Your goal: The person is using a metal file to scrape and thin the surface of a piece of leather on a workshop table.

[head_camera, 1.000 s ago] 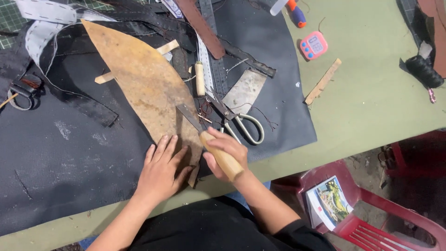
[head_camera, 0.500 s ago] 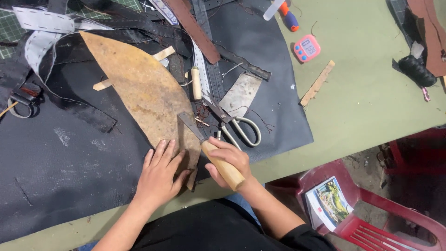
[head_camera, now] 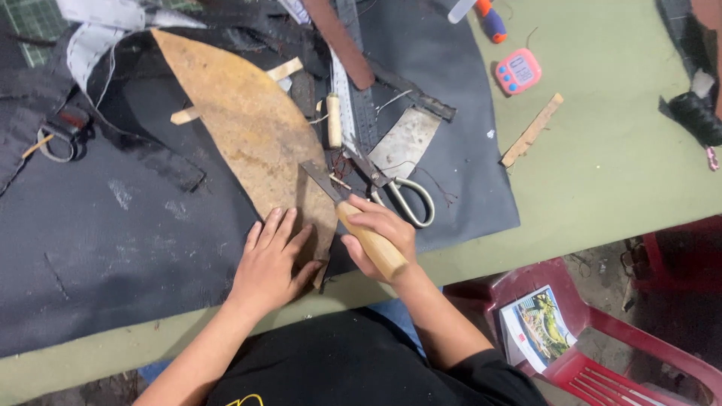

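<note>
A leaf-shaped brown cardboard template (head_camera: 241, 128) lies on black fabric (head_camera: 113, 240) spread over a green table (head_camera: 602, 150). My left hand (head_camera: 269, 259) presses flat on the template's near tip, fingers spread. My right hand (head_camera: 378, 233) grips the wooden handle of a knife (head_camera: 353, 218), whose dark blade rests against the template's right edge. Scissors (head_camera: 402, 192) lie just right of the blade.
A metal ruler (head_camera: 347, 113), a brown strap (head_camera: 338, 41), a metal scraper (head_camera: 406, 139) and wooden sticks (head_camera: 532, 129) lie on the table. A pink timer (head_camera: 517, 71) sits farther back. A red plastic chair (head_camera: 594, 346) with a booklet stands at lower right.
My right hand has slid the knife a little along the template's edge toward me. The left hand stays pressed on the template.
</note>
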